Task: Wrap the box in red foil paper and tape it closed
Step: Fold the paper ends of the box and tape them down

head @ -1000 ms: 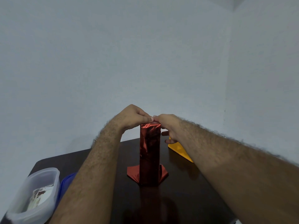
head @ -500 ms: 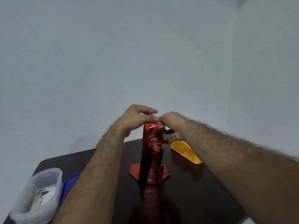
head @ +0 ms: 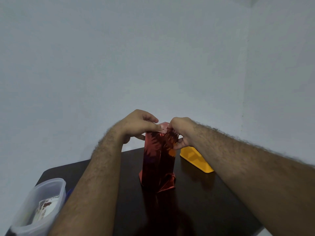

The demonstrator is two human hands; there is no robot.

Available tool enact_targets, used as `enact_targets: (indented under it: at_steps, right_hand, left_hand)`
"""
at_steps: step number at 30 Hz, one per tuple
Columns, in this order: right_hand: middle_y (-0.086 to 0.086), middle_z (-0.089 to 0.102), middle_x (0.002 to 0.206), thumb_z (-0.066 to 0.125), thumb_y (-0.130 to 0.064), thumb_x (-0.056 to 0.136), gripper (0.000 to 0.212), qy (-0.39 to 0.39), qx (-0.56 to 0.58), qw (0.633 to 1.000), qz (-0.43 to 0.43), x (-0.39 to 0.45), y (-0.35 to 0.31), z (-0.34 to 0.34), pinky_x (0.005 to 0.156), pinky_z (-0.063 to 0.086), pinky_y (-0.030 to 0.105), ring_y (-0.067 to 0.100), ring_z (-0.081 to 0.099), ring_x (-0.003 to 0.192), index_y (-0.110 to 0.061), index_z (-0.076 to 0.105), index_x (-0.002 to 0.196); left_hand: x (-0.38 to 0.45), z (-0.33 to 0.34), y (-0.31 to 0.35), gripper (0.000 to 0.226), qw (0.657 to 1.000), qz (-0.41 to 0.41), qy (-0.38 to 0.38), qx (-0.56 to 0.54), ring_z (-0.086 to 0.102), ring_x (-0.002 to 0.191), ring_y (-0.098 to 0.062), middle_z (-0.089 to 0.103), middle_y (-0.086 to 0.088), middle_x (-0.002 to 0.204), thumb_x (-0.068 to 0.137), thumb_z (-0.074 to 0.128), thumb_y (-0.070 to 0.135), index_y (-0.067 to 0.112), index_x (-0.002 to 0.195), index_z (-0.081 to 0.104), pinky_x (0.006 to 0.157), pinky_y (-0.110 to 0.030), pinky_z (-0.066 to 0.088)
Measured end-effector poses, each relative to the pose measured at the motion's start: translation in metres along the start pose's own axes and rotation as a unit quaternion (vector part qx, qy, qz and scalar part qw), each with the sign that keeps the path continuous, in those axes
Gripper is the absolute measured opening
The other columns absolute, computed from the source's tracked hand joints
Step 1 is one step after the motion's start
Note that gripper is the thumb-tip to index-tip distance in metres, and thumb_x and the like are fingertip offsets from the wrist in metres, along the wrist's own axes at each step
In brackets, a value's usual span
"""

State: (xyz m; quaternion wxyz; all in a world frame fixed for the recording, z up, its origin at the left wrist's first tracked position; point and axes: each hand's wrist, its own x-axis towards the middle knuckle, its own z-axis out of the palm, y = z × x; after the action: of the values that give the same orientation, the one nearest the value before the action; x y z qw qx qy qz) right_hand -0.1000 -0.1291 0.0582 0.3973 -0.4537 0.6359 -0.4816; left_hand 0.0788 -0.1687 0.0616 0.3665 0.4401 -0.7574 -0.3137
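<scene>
Box top behind blurred hands (head: 163, 128); clear tub (head: 51, 193) cut by frame edge.

We have lifted the foil (head: 159, 159) at the top of the box: it no longer lies flat, and a flap stands up between our left hand (head: 139, 124) and right hand (head: 181, 132), both pinching it.

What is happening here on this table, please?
A person is wrapping a tall box in red foil paper, which stands upright on a dark table. Both hands work at its top end: the left hand and the right hand pinch the loose foil there, folding it closed. The foil at the bottom end flares out on the table. A yellow object lies to the right, and a clear plastic container sits at the left edge. No tape shows.
</scene>
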Motion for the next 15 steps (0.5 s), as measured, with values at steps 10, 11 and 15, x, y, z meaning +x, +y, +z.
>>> enact_targets:
  at_steps: [10, 11, 15]
  right_hand:
    - [0.013, 0.068, 0.101, 0.042, -0.020, 0.097, 0.031, -0.027, 0.030, 0.998, 0.054, 0.001, -0.006, -0.006, 0.080, 0.063, 0.060, 0.035, 0.069, 0.087, -0.001, 0.060, 0.114]
    - [0.013, 0.066, 0.103, 0.044, -0.027, 0.100, 0.033, -0.031, 0.048, 0.997, 0.060, 0.001, -0.006, -0.008, 0.084, 0.062, 0.063, 0.035, 0.069, 0.088, -0.001, 0.055, 0.118]
    - [0.015, 0.052, 0.132, 0.062, -0.063, 0.095, 0.064, -0.042, 0.130, 0.985, 0.108, 0.008, -0.002, -0.023, 0.089, 0.060, 0.065, 0.052, 0.055, 0.126, -0.014, 0.046, 0.134]
  left_hand:
    - [-0.009, 0.013, 0.021, 0.080, 0.984, -0.010, -0.037, 0.172, 0.076, 0.091, -0.021, 0.077, -0.007, 0.095, 0.045, 0.097, 0.064, 0.012, 0.103, 0.077, 0.079, -0.046, 0.068]
    - [-0.010, 0.014, 0.023, 0.079, 0.980, 0.004, -0.020, 0.200, 0.076, 0.086, -0.024, 0.076, -0.013, 0.093, 0.042, 0.095, 0.062, 0.010, 0.099, 0.077, 0.077, -0.046, 0.067]
    - [-0.014, 0.018, 0.028, 0.065, 0.953, 0.068, 0.019, 0.293, 0.074, 0.088, -0.027, 0.077, -0.007, 0.092, 0.046, 0.085, 0.052, 0.016, 0.100, 0.076, 0.081, -0.051, 0.064]
